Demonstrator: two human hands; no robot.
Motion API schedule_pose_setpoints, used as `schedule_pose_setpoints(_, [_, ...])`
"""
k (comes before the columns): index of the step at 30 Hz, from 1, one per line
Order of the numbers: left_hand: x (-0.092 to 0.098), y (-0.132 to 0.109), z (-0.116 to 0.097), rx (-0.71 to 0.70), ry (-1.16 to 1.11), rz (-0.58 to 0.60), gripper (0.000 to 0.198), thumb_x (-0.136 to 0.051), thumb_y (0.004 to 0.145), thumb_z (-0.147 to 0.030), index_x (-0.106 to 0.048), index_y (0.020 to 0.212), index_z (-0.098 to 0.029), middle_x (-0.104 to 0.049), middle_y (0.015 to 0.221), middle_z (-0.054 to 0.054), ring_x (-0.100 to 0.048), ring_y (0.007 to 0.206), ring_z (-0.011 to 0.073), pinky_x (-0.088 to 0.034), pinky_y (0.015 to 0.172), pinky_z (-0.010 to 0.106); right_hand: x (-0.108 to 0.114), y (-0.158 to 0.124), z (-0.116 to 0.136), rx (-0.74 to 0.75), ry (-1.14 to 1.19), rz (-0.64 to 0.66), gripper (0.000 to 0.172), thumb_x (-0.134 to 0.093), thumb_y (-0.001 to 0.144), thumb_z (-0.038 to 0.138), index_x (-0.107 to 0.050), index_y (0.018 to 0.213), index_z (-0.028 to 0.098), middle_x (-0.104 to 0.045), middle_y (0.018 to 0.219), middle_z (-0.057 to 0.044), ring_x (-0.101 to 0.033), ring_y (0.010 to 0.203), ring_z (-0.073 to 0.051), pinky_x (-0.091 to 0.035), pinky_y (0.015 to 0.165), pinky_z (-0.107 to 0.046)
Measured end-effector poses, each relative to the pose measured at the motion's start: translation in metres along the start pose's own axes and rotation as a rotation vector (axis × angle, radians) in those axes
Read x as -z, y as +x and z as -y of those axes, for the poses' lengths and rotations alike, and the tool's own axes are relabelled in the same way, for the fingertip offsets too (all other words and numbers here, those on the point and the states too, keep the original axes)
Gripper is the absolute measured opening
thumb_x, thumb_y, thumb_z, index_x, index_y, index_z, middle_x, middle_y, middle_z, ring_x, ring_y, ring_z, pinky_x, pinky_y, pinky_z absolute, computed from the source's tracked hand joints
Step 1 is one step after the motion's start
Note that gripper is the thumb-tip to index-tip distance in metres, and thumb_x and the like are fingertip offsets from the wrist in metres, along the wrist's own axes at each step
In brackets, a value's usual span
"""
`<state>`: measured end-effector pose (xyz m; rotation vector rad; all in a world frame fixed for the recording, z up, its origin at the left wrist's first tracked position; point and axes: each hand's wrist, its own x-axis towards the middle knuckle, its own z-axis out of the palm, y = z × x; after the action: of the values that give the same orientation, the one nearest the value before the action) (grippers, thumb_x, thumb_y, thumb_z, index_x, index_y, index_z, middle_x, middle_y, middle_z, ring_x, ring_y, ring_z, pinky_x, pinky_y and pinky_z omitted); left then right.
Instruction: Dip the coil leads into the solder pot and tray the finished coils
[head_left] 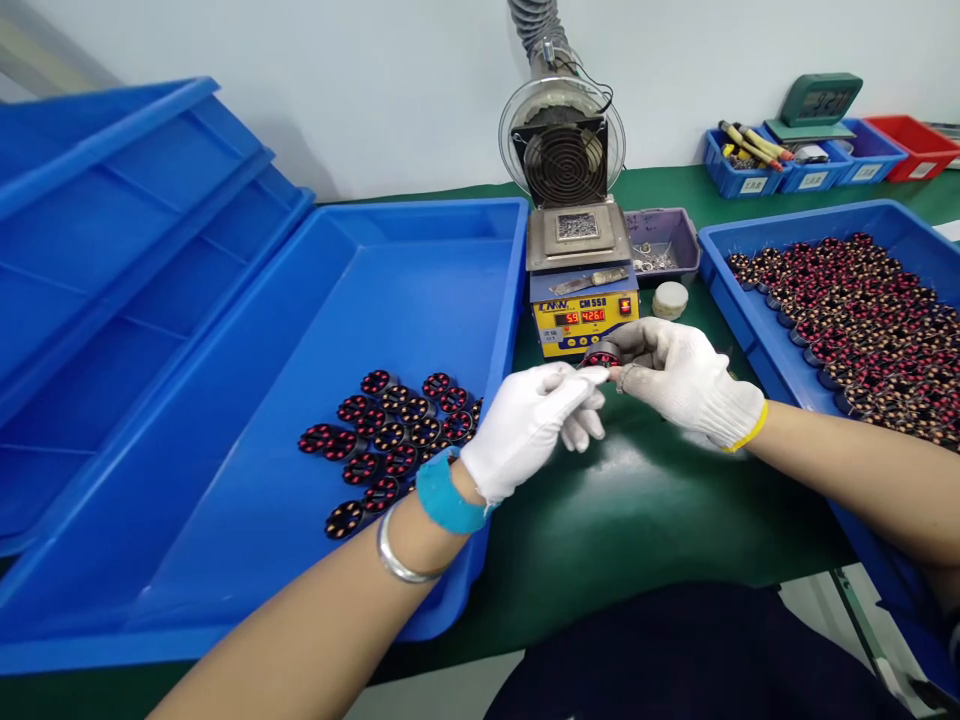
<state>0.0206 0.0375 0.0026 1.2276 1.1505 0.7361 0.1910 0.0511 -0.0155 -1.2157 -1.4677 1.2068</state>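
Fingers [639,345] of the right hand [686,385] are clenched round a small round coil [602,357]. They hold it in the air just above the green counter [637,500] and just in front of the solder pot [581,300]. The left hand [529,425] comes in from the left with forefinger and thumb stretched out, so that their tips meet the coil's near rim. Whether they pinch it or only touch it I cannot tell; the other fingers of that hand are curled. The coil thus lies between the two hands, at the tips of both, and the right hand is the nearer since it carries the piece. The coil is a short disc with no real long axis; its flat face, showing red windings, tilts up and toward the wearer. On the left, the left tray [225,400] holds a small cluster [390,440] of like coils. On the right, the right tray [739,320] carries a dense heap [862,300] of them.
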Motion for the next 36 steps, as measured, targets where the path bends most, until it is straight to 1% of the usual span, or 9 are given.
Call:
schedule_pose_setpoints(3, [0.013,-0.005,-0.003,-0.160,-0.052,-0.151,0.021,-0.062,0.079,-0.032,-0.057,0.069,-0.015,-0.060,0.050,0.000,-0.052,0.038,0.0111,-0.040,0.038,0.022,0.002,-0.002,0.004,-0.017,-0.031,-0.050,0.023,-0.067,0.071,0.018,-0.063,0.093,0.016,-0.069,0.091,-0.003,-0.065,0.071,-0.013,-0.056,0.068,-0.026])
schedule_pose_setpoints(6, [0.021,-0.006,-0.003,-0.317,-0.037,-0.289,0.027,-0.056,0.084,-0.040,-0.057,0.071,-0.016,-0.059,0.052,-0.001,-0.053,0.041,0.0116,-0.041,0.040,0.024,0.004,-0.002,0.009,-0.044,-0.008,-0.071,0.024,-0.068,0.071,0.018,-0.063,0.095,0.016,-0.069,0.092,-0.004,-0.066,0.072,-0.013,-0.056,0.067,-0.025])
schedule_pose_setpoints(10, [0.012,-0.001,0.003,-0.322,0.147,-0.336,0.039,-0.050,0.085,-0.053,-0.058,0.078,-0.015,-0.063,0.062,0.002,-0.058,0.051,0.0124,-0.046,0.052,0.025,0.007,0.000,0.012,-0.002,-0.045,-0.068,0.025,-0.067,0.071,0.019,-0.063,0.096,0.016,-0.070,0.093,-0.004,-0.066,0.071,-0.013,-0.056,0.066,-0.025])
schedule_pose_setpoints(14, [0.005,0.004,0.012,-0.331,0.306,-0.249,0.033,-0.060,0.081,-0.049,-0.059,0.085,-0.016,-0.066,0.073,0.002,-0.060,0.064,0.0140,-0.047,0.063,0.026,0.008,-0.002,0.012,0.082,-0.168,-0.041,0.022,-0.067,0.073,0.021,-0.065,0.094,0.016,-0.070,0.093,-0.004,-0.066,0.075,-0.015,-0.056,0.068,-0.027])
schedule_pose_setpoints(20, [0.009,0.000,0.016,-0.380,0.537,-0.116,0.036,-0.048,0.089,-0.047,-0.058,0.069,-0.019,-0.061,0.062,0.000,-0.056,0.058,0.0130,-0.043,0.062,0.025,0.015,0.008,0.014,0.151,-0.347,-0.055,0.023,-0.064,0.075,0.024,-0.065,0.096,0.017,-0.070,0.092,-0.004,-0.065,0.077,-0.015,-0.054,0.069,-0.028])
schedule_pose_setpoints(23, [0.010,-0.001,0.014,-0.398,0.557,-0.035,0.038,-0.045,0.090,-0.049,-0.057,0.069,-0.019,-0.061,0.061,0.000,-0.056,0.057,0.0131,-0.042,0.061,0.025,0.027,0.041,0.026,0.268,-0.502,-0.142,0.021,-0.063,0.075,0.025,-0.066,0.094,0.017,-0.070,0.090,-0.003,-0.065,0.080,-0.017,-0.053,0.072,-0.030])
schedule_pose_setpoints(27, [0.013,0.004,0.015,-0.347,0.722,0.070,0.045,-0.041,0.090,-0.052,-0.057,0.065,-0.019,-0.061,0.063,0.001,-0.055,0.058,0.0150,-0.038,0.058,0.027,0.039,0.097,0.054,0.312,-0.939,-0.260,0.021,-0.064,0.075,0.033,-0.068,0.092,0.021,-0.069,0.087,-0.003,-0.064,0.085,-0.025,-0.050,0.077,-0.039])
schedule_pose_setpoints(31, [0.016,0.010,0.020,-0.247,0.869,0.161,0.044,-0.044,0.086,-0.056,-0.064,0.072,-0.019,-0.065,0.069,0.004,-0.058,0.063,0.0187,-0.036,0.057,0.029,0.036,0.139,0.070,0.314,-1.225,-0.194,0.034,-0.048,0.088,0.040,-0.064,0.105,0.016,-0.065,0.101,-0.007,-0.060,0.101,-0.026,-0.045,0.085,-0.039])
schedule_pose_setpoints(36, [0.016,0.012,0.023,-0.175,0.947,0.232,0.045,-0.044,0.083,-0.058,-0.068,0.084,-0.020,-0.070,0.082,0.005,-0.063,0.075,0.0211,-0.040,0.063,0.029,0.024,0.170,0.068,0.288,-1.425,-0.120,0.032,-0.053,0.084,0.037,-0.061,0.110,0.020,-0.062,0.108,-0.012,-0.059,0.100,-0.036,-0.049,0.078,-0.049])
